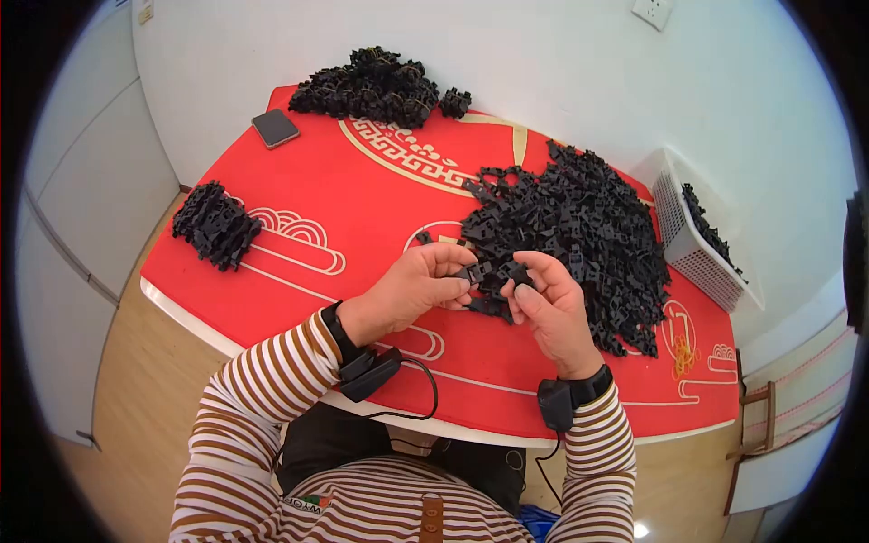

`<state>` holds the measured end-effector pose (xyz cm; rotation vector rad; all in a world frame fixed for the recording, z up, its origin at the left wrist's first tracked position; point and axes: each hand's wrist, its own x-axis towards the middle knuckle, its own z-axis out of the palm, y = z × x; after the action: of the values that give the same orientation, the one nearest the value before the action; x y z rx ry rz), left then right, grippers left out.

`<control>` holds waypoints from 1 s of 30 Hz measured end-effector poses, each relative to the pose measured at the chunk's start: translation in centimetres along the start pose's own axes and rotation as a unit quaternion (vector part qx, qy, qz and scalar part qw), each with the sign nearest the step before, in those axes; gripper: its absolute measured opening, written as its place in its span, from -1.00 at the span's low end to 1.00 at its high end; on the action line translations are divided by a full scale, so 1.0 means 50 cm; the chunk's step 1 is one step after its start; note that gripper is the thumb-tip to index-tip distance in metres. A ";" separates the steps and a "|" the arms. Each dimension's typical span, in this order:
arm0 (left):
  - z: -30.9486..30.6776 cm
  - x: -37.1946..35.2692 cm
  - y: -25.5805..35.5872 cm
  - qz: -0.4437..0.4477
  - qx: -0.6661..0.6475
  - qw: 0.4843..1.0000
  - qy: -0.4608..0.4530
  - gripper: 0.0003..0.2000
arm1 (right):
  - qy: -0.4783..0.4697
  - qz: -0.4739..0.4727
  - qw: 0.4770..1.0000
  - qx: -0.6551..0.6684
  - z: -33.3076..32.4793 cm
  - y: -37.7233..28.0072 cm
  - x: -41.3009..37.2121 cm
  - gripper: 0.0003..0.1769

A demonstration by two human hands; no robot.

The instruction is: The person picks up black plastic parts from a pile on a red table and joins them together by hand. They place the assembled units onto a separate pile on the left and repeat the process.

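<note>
Close together over the front middle of the red table, both hands pinch small black plastic parts. My left hand (pixel 412 288) has its thumb and fingers closed on one black plastic part (pixel 474 271), which points toward the other hand. Between the thumb and fingertips of my right hand (pixel 556 317) is another dark piece (pixel 517 274), partly hidden by the fingers. Just beyond and to the right spreads a big loose heap of black plastic parts (pixel 579 231). A few stray pieces lie right under the hands.
Bundled black parts (pixel 371 90) are piled at the back, and a smaller stack (pixel 215 226) sits at left. A phone (pixel 275 128) lies near the back left edge. At right stand a white basket (pixel 692 240) holding black parts and some yellow rubber bands (pixel 683 358). Cables hang from both wrist devices.
</note>
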<state>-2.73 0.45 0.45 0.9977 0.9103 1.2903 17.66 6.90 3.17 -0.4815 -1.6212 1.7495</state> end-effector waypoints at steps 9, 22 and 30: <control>0.014 -0.007 -0.004 0.019 0.016 0.996 -0.083 -0.77 | -0.059 0.042 0.997 -0.016 -0.011 0.043 -0.007 -0.75; 0.004 -0.009 -0.005 0.036 -0.166 0.985 -0.039 -0.82 | -0.016 -0.004 0.969 0.246 -0.035 0.046 -0.002 -0.84; 0.007 -0.011 -0.004 -0.003 -0.172 0.985 0.020 -0.87 | -0.024 0.010 0.973 0.230 -0.023 0.044 0.001 -0.80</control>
<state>-2.38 -0.11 0.37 0.6999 0.6890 1.4095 17.90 7.81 0.86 -0.2342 -1.1845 2.0839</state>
